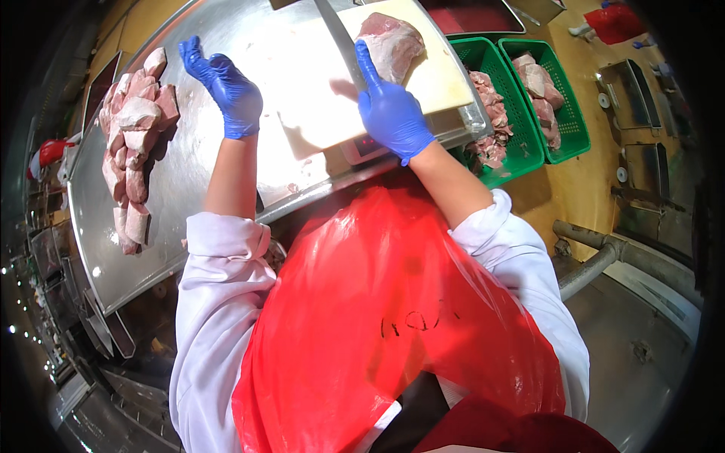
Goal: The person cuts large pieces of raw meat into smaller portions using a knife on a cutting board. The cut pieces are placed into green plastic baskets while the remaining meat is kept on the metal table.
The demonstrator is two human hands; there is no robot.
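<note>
My right hand [394, 121], in a blue glove, is closed around the handle end of a long knife [337, 38], the index finger stretched out alongside the blade. The handle itself is hidden in the palm. Just beyond that hand, a large piece of raw meat [391, 47] with a pale fatty side rests on the white cutting board [442, 83]. Gloved in blue as well, my left hand [230, 94] holds nothing over the metal table [192, 162], its fingers apart and partly bent. To its left lies a heap of cut meat pieces [136, 132].
Two green baskets with meat, a nearer one [532, 147] and a farther one [578, 140], stand right of the table. A metal pipe rail [589, 268] runs at the lower right. Someone in red [612, 23] is at the far right.
</note>
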